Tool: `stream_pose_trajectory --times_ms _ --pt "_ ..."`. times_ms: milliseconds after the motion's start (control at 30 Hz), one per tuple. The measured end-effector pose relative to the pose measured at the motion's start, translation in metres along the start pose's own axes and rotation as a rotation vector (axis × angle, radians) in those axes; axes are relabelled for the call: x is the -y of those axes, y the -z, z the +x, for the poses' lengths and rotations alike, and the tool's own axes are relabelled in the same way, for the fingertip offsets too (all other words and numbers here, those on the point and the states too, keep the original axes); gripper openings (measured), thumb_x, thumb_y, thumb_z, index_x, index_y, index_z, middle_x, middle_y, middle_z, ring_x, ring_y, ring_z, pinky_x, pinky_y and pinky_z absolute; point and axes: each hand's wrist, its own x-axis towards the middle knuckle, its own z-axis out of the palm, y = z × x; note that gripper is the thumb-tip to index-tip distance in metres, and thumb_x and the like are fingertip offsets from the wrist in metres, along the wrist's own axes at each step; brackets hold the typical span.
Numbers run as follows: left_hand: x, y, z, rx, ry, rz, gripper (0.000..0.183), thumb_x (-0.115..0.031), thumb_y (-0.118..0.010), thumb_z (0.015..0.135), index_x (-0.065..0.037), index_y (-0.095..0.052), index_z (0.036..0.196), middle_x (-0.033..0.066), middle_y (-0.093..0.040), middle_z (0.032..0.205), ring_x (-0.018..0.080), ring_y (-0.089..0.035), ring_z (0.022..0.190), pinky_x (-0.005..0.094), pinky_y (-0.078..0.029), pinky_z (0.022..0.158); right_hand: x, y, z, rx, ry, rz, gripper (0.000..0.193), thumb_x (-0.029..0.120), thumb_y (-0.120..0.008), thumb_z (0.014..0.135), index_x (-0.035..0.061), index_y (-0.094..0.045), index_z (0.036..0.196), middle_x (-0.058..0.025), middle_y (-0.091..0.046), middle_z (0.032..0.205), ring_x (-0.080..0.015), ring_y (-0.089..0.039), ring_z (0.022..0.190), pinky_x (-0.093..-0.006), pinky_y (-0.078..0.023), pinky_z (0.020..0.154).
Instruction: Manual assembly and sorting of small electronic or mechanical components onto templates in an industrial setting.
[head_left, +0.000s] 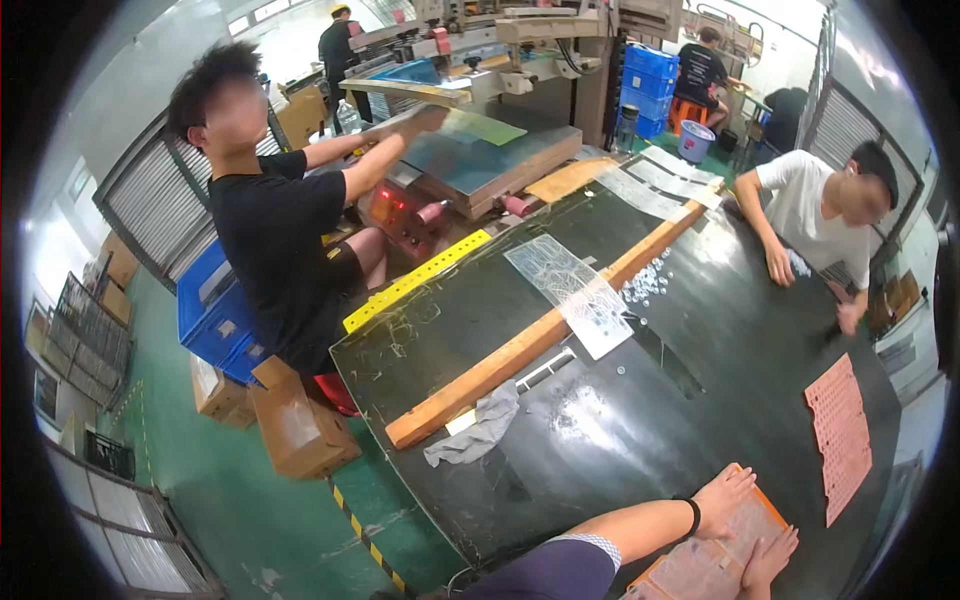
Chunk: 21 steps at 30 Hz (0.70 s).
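An orange-edged sheet with a pinkish, patterned face lies at the near edge of the dark table, partly cut off by the frame. My left hand, below a black wristband, rests across its far left part with fingers stretched out. On its right side lies my right hand, fingers extended flat. Neither hand is wrapped round anything. A similar pink sheet full of small holes lies apart, farther right on the table.
A long wooden bar crosses the table, with a patterned sheet over it. Beside these are small clear pieces and a grey cloth. A person in black works at the left machine; another in white sits across.
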Motion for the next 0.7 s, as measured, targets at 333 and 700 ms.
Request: stream_pose_trajectory --times_ms 333,700 --pt "-0.014 0.036 -0.058 0.006 0.21 -0.027 0.089 -0.061 -0.047 0.083 0.008 -0.029 0.138 0.0232 -0.019 0.149 0.0343 -0.012 0.14 0.0493 -0.014 0.111 0.011 0.023 -0.013 0.023 -0.048 0.033 0.072 0.039 -0.043 0.092 0.0046 -0.011 0.146 -0.0178 -0.009 0.152 -0.0367 -0.006 0.14 -0.0539 -0.012 0.109" --pt "-0.037 -0.009 -0.361 -0.719 0.478 -0.035 0.065 -0.041 -0.054 0.088 0.004 -0.039 0.132 0.0247 -0.025 0.145 0.0385 -0.022 0.137 0.0498 -0.021 0.108 0.167 0.093 -0.097 -0.163 0.582 0.319 0.076 0.031 -0.062 0.077 -0.0083 -0.032 0.135 -0.0291 -0.027 0.142 -0.0426 -0.019 0.135 -0.0481 -0.013 0.112"
